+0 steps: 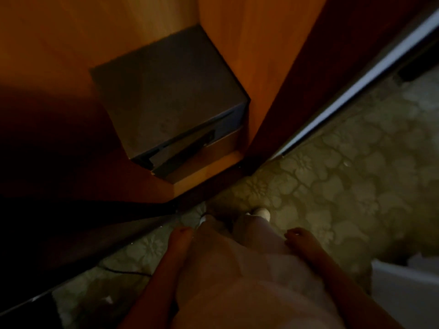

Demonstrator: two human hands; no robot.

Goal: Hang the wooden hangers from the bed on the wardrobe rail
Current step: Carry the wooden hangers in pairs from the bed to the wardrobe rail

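Dimly, left hand (181,236) and right hand (299,241), loose, blurred.

The person had two hands in view, one left hand (181,236) and one right hand (299,239). Two white shoe tips (262,213) showed below them. There was one wooden wardrobe (251,43) with one grey box (166,96) in it, one patterned carpet (344,186), one thin dark cable (123,272) and one white object (403,295) at the lower right.

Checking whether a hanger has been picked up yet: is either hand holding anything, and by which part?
Nothing is held. The left hand and the right hand both hang empty at the person's sides.
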